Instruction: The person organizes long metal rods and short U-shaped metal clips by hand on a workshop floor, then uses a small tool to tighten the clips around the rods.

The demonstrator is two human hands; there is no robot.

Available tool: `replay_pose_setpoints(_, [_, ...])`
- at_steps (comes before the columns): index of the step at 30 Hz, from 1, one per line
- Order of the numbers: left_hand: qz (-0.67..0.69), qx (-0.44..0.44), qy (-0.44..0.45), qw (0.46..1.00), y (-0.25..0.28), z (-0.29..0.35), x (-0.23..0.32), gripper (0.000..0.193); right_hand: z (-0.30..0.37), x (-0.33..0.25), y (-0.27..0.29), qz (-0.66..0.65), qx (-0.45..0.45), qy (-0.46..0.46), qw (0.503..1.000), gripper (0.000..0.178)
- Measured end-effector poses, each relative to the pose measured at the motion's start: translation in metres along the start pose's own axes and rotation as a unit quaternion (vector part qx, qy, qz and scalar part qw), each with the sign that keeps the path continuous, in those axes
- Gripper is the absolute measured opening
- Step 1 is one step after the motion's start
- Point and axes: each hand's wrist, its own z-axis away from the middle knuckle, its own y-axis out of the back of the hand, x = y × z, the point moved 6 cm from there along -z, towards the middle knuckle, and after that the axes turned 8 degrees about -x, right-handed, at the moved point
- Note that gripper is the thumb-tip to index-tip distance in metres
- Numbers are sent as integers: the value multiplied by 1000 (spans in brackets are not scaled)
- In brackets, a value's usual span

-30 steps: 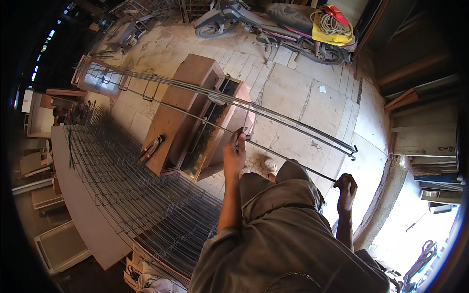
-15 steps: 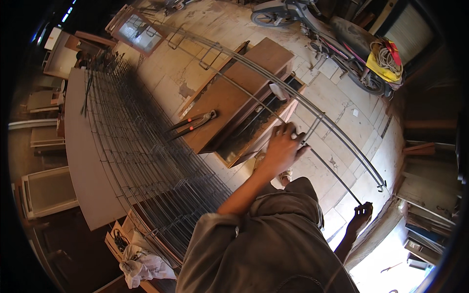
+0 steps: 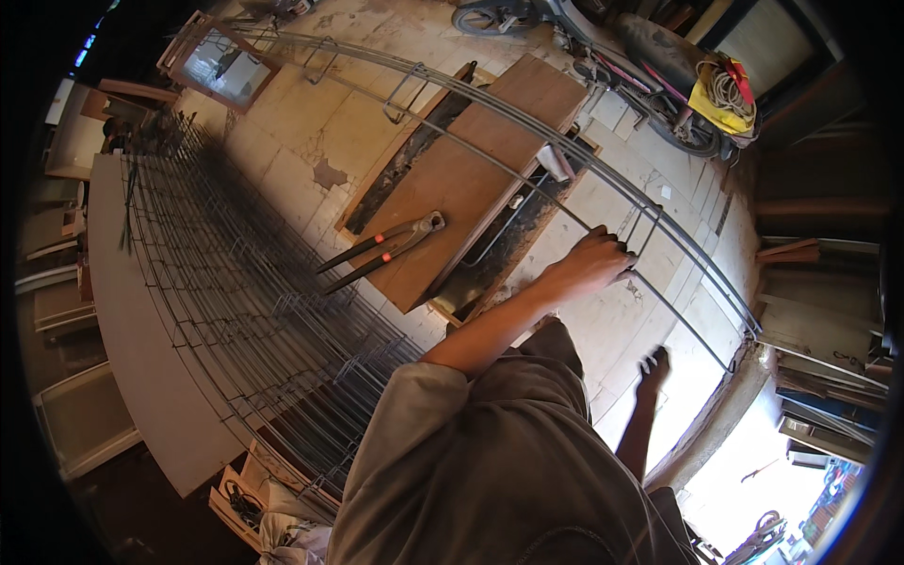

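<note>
A long cage of thin steel bars (image 3: 603, 171) with rectangular wire stirrups (image 3: 403, 97) slants from the upper left to the right, passing over a brown wooden box (image 3: 513, 108). My left hand (image 3: 595, 262) is closed round the near bar, beside one stirrup. Below that bar's hooked right end, my right hand (image 3: 652, 369) is off the metal, slightly blurred, with its fingers apart and nothing in them. On the box's near left end rest end-cutting pincers (image 3: 428, 223), their dark handles banded orange and reaching past its edge.
A large pile of similar wire cages (image 3: 273, 250) lies to my left, beside a pale board (image 3: 132, 330). At the back are a wood-framed glass panel (image 3: 224, 71) and a motorbike (image 3: 654, 56) with rope on yellow cloth (image 3: 730, 105). A raised sill (image 3: 711, 414) runs on the right.
My right hand has let go of the near bar's end and drawn back from it to the left. My left hand has shifted right along the cage. The view has turned a little.
</note>
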Motion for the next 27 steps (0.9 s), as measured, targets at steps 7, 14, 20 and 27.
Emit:
replay_pose_setpoints(7, [-23, 16, -19, 999, -5, -3, -3, 26, 105, -6, -312, 367, -482, 216, 766, 32])
replay_pose_setpoints(14, [-39, 0, 0, 999, -6, -10, 2, 28, 103, -20, -325, 438, -453, 168, 758, 28])
replay_pose_setpoints(20, [-35, 71, 18, 997, -2, -5, 4, 28, 108, -52, -248, 447, -360, 138, 807, 16])
replay_pose_setpoints(27, [89, 95, 50, 990, 14, 32, 35, 73, 27, 8, -172, 501, -366, 271, 736, 18])
